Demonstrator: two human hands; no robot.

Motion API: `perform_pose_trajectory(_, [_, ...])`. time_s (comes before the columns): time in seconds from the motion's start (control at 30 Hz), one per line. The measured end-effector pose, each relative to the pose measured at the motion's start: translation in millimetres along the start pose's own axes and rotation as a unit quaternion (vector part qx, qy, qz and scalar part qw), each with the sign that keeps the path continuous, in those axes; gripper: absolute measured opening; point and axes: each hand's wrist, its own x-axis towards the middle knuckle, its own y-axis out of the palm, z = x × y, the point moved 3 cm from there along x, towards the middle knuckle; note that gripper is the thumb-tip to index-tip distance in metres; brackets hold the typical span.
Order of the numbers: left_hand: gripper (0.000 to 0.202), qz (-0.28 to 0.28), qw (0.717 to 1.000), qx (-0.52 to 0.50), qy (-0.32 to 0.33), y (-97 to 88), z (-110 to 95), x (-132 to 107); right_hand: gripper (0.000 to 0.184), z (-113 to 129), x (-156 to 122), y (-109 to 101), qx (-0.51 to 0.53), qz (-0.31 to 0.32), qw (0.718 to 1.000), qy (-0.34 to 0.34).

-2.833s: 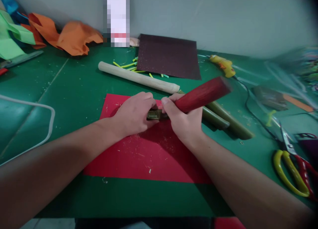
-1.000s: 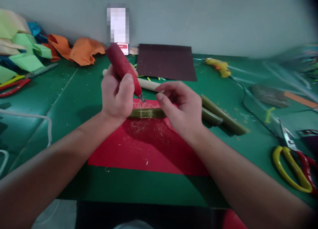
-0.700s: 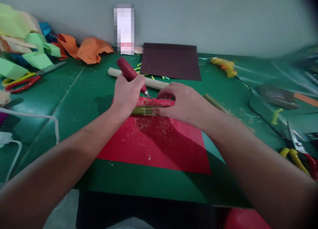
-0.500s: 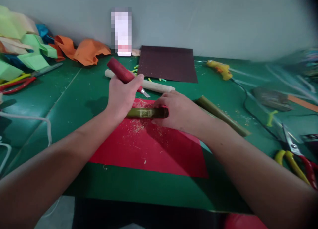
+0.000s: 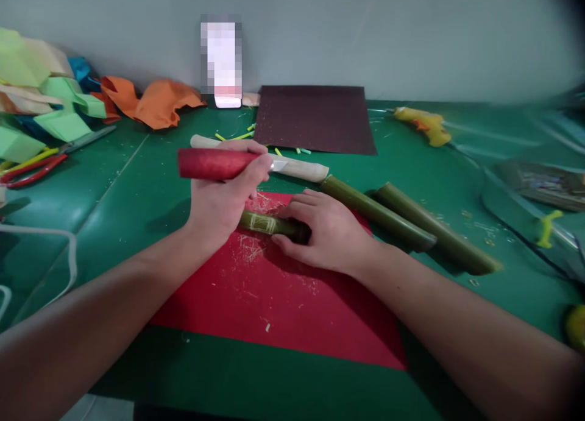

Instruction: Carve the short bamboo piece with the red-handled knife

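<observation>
Green counter (image 5: 150, 177) bears red paper (image 5: 283, 311) under the right hand (image 5: 320, 226), which is closed around one end of the bamboo (image 5: 269, 224). Left hand (image 5: 219, 205) grips the knife (image 5: 219, 164), blade (image 5: 279, 166) clear. Scored lines (image 5: 262, 223) beside the right hand appear done; remaining visible skin looks unmarked.

Dim, cool light leaves the green worktop (image 5: 274, 366) darkest along the bottom of the frame, with a paler sheen at far left. Soft shadow covers the right part of the red sheet (image 5: 247, 311). The knife (image 5: 222, 164) glints at its blade. The upright screen (image 5: 223, 58) glows white behind coarse pixelation. The right edge smears; black fills the upper right corner.
</observation>
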Motion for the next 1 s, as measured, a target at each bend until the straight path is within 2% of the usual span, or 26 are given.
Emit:
perform_pose_trajectory(0.1, [0.019,0.022,0.999,0.025,0.027,-2.5,-5,-3,0.03,-1,-1,-2,0.007,0.008,1.0,0.0])
perform_pose_trajectory(0.13, [0.019,0.008,0.999,0.031,0.034,-4.6,-7,-4,0.03,-1,-1,-3,0.01,0.004,1.0,0.003])
perform_pose_trajectory(0.23, [0.035,-0.009,0.999,0.034,0.009,-8.9,-10,-10,0.029,-2,-2,-4,0.033,-0.009,0.999,0.006])
perform_pose_trajectory(0.3, [0.04,0.011,1.0,0.026,-0.011,-9.3,-12,-13,0.027,-1,-2,-4,0.047,-0.011,0.999,0.001])
perform_pose_trajectory(0.53, [0.039,0.035,0.996,0.03,-0.075,-5.8,-11,-17,0.029,5,-4,-2,0.053,-0.023,0.997,-0.04])
perform_pose_trajectory(0.63, [0.038,0.035,0.995,0.025,-0.094,-4.1,-9,-17,0.031,4,-4,-2,0.055,-0.019,0.998,-0.036])
perform_pose_trajectory(0.8, [0.036,0.039,0.996,0.036,-0.077,-3.0,-10,-22,0.031,2,-4,-1,0.067,-0.01,0.997,-0.035])
perform_pose_trajectory(1.0, [0.037,0.082,0.994,0.055,-0.04,-1.0,-11,-27,0.026,6,-2,0,0.087,-0.004,0.996,-0.021])
